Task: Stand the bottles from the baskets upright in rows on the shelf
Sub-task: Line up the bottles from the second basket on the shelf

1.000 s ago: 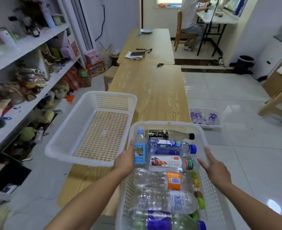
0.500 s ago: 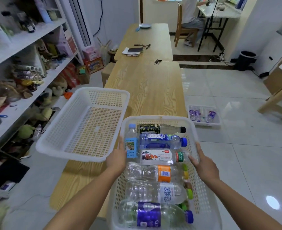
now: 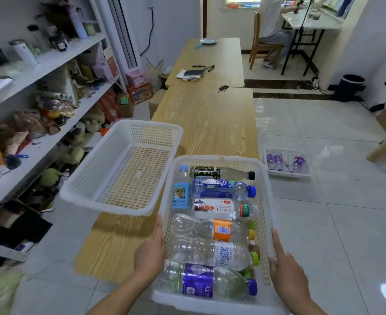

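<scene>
The left hand (image 3: 150, 253) sits against the near left side of the full basket (image 3: 219, 158), thumb laid up along the rim. Its fingers are hidden under the edge, so whether they curl round it cannot be told. The right hand (image 3: 286, 267) lies on the basket's near right wall with its fingers (image 3: 276, 239) straight and flat, pinching nothing. Inside the basket, between the hands, lie the bottles (image 3: 210, 255). Most are on their sides, long axes running hand to hand, caps toward the right hand. The purple-labelled bottle (image 3: 199, 283) is nearest and about equally close to both hands. A blue-labelled bottle (image 3: 181, 192) runs lengthwise along the basket's left wall. Just left of the basket's far half an empty basket (image 3: 151, 135) rests on the table (image 3: 210, 119). Well to the left stands the shelf (image 3: 35, 153), so the bottles probably have to travel leftward, which favours the left hand.
</scene>
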The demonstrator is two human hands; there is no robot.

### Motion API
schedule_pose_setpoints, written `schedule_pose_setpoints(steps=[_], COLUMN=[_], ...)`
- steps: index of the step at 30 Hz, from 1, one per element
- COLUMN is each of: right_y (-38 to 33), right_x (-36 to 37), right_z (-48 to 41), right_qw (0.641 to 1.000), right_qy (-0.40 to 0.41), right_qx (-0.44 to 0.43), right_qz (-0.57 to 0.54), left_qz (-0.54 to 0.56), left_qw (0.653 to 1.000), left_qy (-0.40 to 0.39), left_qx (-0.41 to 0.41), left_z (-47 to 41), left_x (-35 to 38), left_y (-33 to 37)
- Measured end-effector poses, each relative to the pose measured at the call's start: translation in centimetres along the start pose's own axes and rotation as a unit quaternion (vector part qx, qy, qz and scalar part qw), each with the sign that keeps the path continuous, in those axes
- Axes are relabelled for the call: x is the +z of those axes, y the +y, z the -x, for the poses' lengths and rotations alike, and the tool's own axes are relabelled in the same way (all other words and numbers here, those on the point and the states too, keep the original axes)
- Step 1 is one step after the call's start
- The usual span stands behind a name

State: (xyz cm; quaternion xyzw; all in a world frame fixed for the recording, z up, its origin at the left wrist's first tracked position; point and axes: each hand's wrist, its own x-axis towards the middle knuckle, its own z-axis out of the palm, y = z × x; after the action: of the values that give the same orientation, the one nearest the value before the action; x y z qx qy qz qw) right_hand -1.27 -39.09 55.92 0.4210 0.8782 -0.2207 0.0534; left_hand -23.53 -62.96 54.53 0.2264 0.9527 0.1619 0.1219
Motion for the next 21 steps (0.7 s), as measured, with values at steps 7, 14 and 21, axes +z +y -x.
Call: schedule_pose_setpoints(steps=[7, 14, 21], right_y=[-0.8, -2.2, -3.0], right_x=[0.2, -0.8, -1.6], right_z=[-5.5, -10.6, -11.1], right_qw=[0.998, 0.997, 0.996], right_qy=[0.061, 0.07, 0.068], right_qx=[0.001, 0.008, 0.018], right_qz=[0.005, 0.033, 0.057], left_qz=[0.008, 0.007, -0.084], left_qw=[1.0, 0.999, 0.994], left_qy=[0.017, 0.012, -0.041], left_qx=[-0.007, -0.052, -0.057], left_z=[-5.2, -9.3, -9.7], left_x=[-0.5, -0.9, -2.5], left_y=[1.3, 3.3, 4.6])
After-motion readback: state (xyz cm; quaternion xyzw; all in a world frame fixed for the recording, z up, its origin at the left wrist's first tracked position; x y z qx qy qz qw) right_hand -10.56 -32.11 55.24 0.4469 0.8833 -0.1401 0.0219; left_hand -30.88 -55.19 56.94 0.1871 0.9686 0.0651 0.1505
